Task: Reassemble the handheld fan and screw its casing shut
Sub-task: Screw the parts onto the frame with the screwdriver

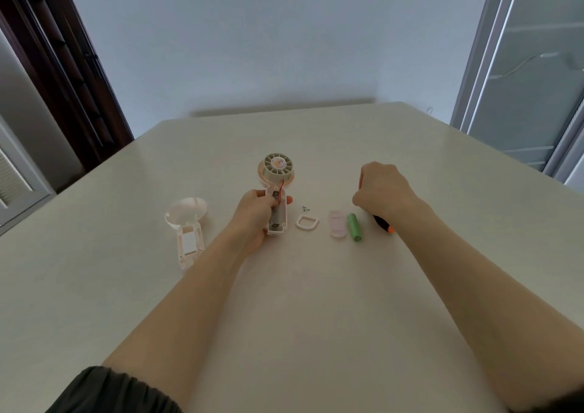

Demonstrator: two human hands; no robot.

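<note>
Single head cam, wide-angle, looks fwd + down over table (316,286), arm's-reach close.

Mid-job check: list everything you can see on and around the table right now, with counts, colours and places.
fan body: 1, white-pink, open, table centre, held
casing half: 1, white-pink, left of fan body
screws: small cluster, count unclear, right of fan body
ring: 1, white, D-shaped, below screws
clear cover: 1, pale pink, right of ring
battery: 1, green, beside clear cover
screwdriver: 1, black-orange, in right hand
table: 1, cream
left hand: grips fan body handle
right hand: grips screwdriver
</note>
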